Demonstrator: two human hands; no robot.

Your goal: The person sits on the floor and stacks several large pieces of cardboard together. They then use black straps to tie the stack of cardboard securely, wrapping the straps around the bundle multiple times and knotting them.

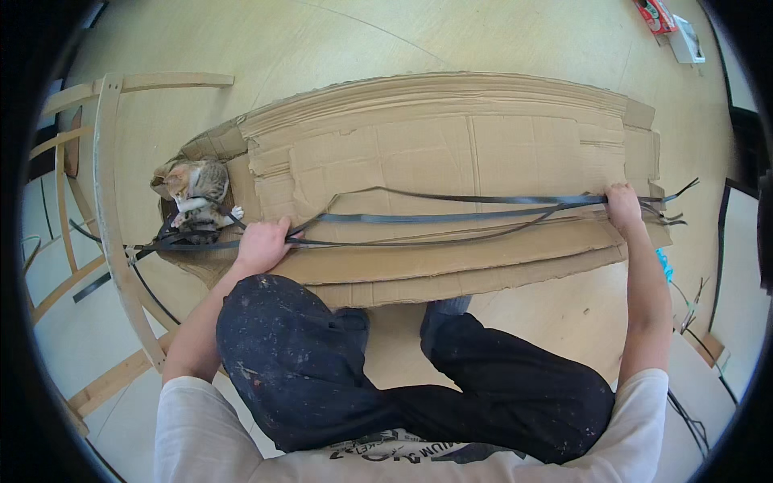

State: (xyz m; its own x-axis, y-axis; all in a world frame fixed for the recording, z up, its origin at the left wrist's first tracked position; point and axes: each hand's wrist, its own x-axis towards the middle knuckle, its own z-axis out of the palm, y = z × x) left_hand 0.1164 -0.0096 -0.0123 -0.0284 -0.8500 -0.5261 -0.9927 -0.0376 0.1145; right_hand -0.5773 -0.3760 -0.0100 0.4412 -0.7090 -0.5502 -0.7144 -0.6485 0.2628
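Observation:
Several black flat plastic straps (416,218) run left to right above a flattened stack of cardboard (423,151). My right hand (623,206) is closed around the bundle near its right end, and loose strap ends stick out past my fist. At the left, my left hand (264,244) grips the same bundle close to the cardboard's edge. Between my hands the straps fan apart into separate strands. Just beyond my left hand, a tabby and ginger kitten (208,181) sits on the cardboard's left end, by the straps. I cannot tell whether the furry body under it is a second kitten.
A wooden frame (107,199) stands at the left, with the straps' left ends reaching it. At the far right lie a red box (655,15) and a white box (686,41). Blue ties (664,264) and loose wires (693,308) are beside my right forearm.

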